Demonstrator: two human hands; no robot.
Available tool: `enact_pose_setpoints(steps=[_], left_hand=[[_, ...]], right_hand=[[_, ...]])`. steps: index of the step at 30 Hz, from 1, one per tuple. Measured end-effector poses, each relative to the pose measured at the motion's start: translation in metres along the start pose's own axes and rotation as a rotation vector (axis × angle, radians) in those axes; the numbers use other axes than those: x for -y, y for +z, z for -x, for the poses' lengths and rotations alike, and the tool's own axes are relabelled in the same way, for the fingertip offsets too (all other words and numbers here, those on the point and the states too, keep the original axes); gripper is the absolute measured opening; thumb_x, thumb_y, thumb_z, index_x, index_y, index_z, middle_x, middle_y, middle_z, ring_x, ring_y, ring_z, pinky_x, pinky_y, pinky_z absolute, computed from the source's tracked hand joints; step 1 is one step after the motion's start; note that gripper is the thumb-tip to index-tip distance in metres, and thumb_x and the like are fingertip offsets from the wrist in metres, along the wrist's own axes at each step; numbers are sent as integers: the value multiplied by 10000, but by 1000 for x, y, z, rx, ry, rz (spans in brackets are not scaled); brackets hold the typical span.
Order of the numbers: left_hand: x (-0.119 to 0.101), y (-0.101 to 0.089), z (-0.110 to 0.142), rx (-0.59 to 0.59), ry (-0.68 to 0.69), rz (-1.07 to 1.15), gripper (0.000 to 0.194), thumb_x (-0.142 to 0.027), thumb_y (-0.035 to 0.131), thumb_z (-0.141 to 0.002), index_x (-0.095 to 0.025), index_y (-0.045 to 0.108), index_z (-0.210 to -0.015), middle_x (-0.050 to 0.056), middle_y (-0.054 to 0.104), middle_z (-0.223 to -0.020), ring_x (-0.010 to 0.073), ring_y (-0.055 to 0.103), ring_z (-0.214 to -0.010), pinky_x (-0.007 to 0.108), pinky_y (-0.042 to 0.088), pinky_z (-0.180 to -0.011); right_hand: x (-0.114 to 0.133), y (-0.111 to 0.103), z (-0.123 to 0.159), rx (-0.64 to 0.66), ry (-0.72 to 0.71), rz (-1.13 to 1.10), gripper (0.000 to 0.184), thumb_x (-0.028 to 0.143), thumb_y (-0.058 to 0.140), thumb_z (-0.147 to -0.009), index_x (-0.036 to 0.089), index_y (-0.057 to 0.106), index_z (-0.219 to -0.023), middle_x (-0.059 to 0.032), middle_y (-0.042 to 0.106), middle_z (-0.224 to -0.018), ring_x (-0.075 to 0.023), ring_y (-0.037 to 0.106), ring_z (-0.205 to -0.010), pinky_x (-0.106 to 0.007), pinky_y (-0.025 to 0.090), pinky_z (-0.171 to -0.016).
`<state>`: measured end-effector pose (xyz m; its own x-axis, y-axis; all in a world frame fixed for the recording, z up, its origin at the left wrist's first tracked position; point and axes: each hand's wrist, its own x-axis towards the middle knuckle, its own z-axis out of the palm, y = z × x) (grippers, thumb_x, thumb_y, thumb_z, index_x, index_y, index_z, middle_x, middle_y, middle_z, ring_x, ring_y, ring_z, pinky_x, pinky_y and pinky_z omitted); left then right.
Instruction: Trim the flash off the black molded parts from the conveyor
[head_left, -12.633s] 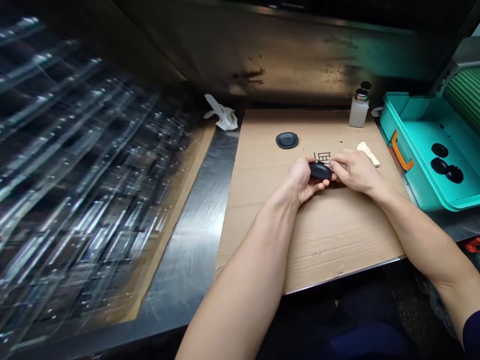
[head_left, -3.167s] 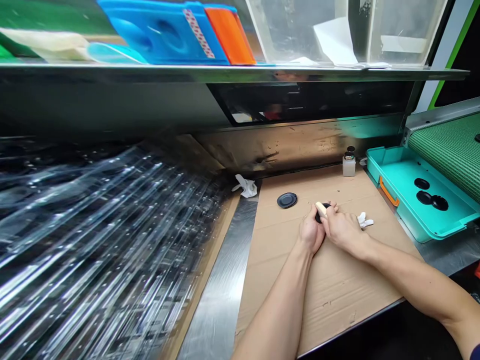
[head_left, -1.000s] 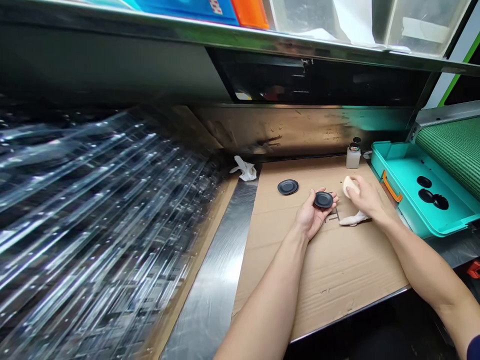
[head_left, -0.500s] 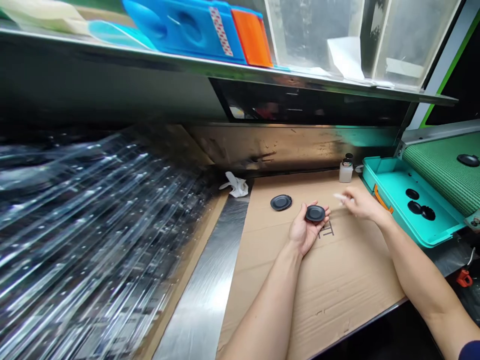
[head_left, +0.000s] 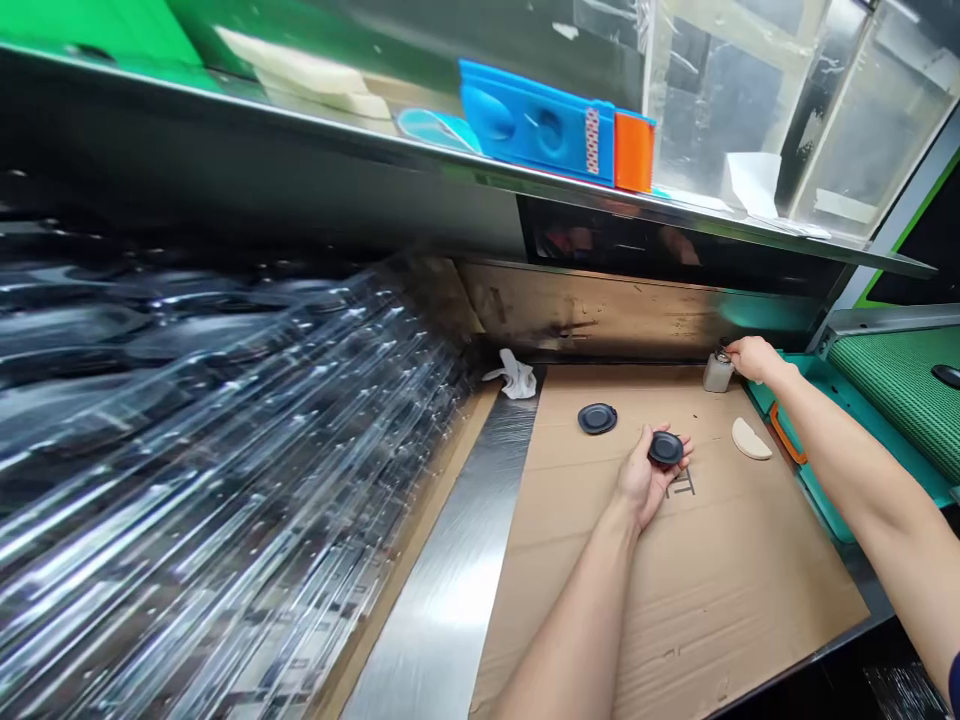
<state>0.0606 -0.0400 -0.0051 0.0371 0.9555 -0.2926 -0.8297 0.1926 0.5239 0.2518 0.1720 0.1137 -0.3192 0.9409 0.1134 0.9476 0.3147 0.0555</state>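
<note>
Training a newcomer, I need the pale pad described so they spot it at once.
On the cardboard sheet, look right, toward the orange handle of the teal tray. The pale pad lies flat there, nearer the wearer than the bottle. It is cream and half-moon shaped, unlike the rounded black part.

A brushed-metal tabletop reflects a white glare near its front edge. Behind it stands a low metal back panel, stained dark in places, bronze toward the middle and greenish at the right. Above, a metal-edged shelf slants across the view, with a dark glossy panel beneath it. At the right, a green textured conveyor belt runs beside a grey metal rail.
</note>
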Motion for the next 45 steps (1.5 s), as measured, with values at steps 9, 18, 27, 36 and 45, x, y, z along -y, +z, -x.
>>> enact_pose_setpoints(steps=[9,18,27,36,45], left_hand=[[2,-1,0,10,11,-1,345,-448,460,-1048,-153,563,-1195,193,759,-1032,253,771,-876,332,597,-727],[0,1,1,8,18,-5,364,-445,456,-1050,-138,564,-1210,209,755,-1043,253,770,-864,331,592,-716],[1,1,0,11,17,-15,356,-449,471,-1043,-146,567,-1203,197,758,-1032,257,767,-882,332,589,-714],[0,0,-3,9,-1,16,374,-452,405,-1060,-144,549,-1215,217,751,-1056,255,767,-879,325,582,-719],[6,-10,-15,21,31,83,348,-376,396,-1072,-131,643,-1094,136,738,-965,207,722,-859,360,591,-817]], right_hand=[[-3,-2,-2,13,-14,38,441,268,482,-964,267,720,-1335,-84,712,-1328,-242,674,-1177,-315,512,-1004],[2,-8,-2,23,42,54,451,331,506,-936,363,708,-1338,-45,692,-1365,-284,668,-1189,-415,537,-992],[-4,-3,3,3,103,-54,460,336,491,-937,368,697,-1347,-24,708,-1340,-269,666,-1211,-404,532,-1013],[9,-25,25,-200,123,-234,417,301,469,-982,261,731,-1304,-69,739,-1272,-250,672,-1171,-326,509,-991],[94,60,162,-133,-367,-412,322,285,528,-1018,252,742,-1257,-61,664,-988,-165,620,-855,-266,481,-809]])
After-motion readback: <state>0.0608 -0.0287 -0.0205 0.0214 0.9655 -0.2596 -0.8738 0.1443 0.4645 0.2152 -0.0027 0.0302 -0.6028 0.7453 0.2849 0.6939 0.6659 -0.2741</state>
